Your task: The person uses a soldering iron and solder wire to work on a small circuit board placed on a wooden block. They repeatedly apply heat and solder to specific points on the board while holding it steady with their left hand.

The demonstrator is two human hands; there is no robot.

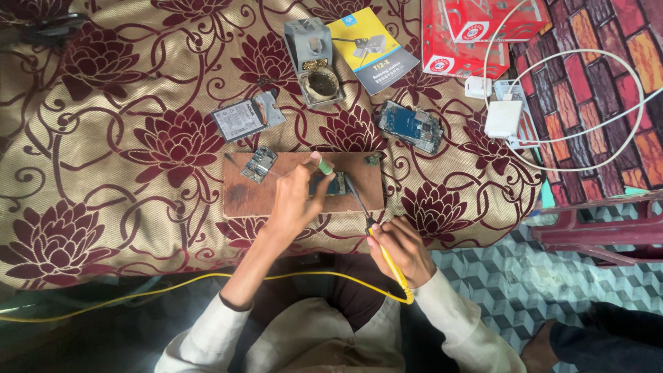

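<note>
1. A phone battery (237,120) with a grey part beside it lies on the floral cloth (103,138), at about 11 o'clock from the wooden board (248,197).
2. A small circuit board (260,164) rests on the board's left end, at 9 o'clock from the left hand.
3. The left hand (293,200) lies over the middle of the board, fingers pressed together and pinching a small green stick (322,165) whose tip points to 12 o'clock.
4. Just at 3 o'clock from those fingers sits a second, dark circuit piece (331,185) on the board, partly hidden by the hand.
5. A grey iron stand (314,59) stands at 12 o'clock from the board, with a yellow booklet (373,48) at its right.
6. The right hand (404,250) is at 5 o'clock from the board, fingers curled tight around a yellow soldering iron (388,261); its dark tip reaches to 11 o'clock, touching or just above the circuit piece, which I cannot tell.
7. An opened phone (411,126) lies at 1 o'clock.
8. A white charger (503,119) with its cable lies further right.
</note>
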